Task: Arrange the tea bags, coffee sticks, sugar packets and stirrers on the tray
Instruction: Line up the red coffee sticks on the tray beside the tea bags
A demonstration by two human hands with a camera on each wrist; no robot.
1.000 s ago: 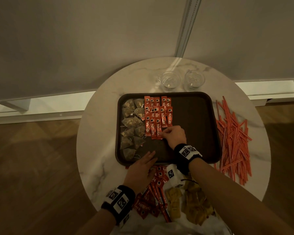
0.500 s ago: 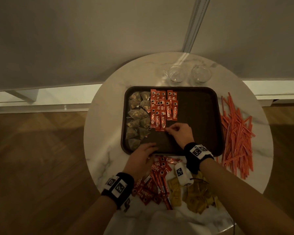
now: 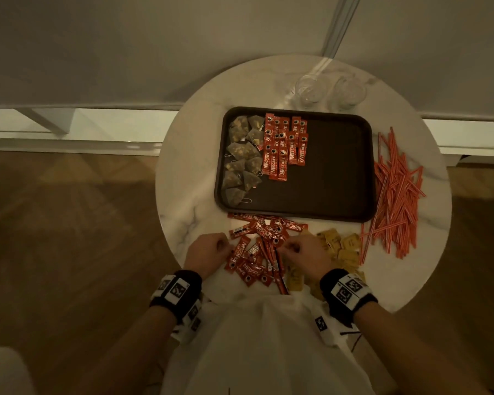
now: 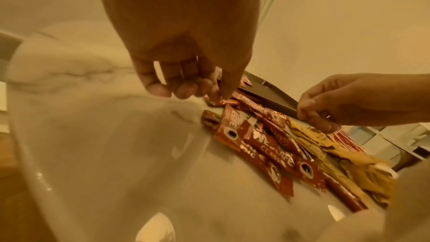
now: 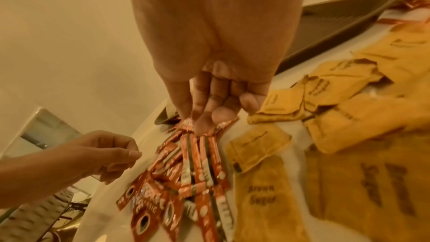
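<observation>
A dark tray holds tea bags down its left side and a row of red coffee sticks beside them. Loose coffee sticks are heaped on the table in front of the tray. Yellow brown-sugar packets lie to their right, and red striped stirrers lie right of the tray. My right hand pinches a coffee stick at the pile's far right edge. My left hand hovers at the pile's left edge with its fingers curled, and nothing shows between them.
The round marble table stands against a wall. Two clear glasses stand behind the tray. White cloth overlaps the table's near edge between my arms. The right half of the tray is bare.
Both hands have drawn back from the tray to the loose pile in front of it. The right hand now pinches a stick there.
</observation>
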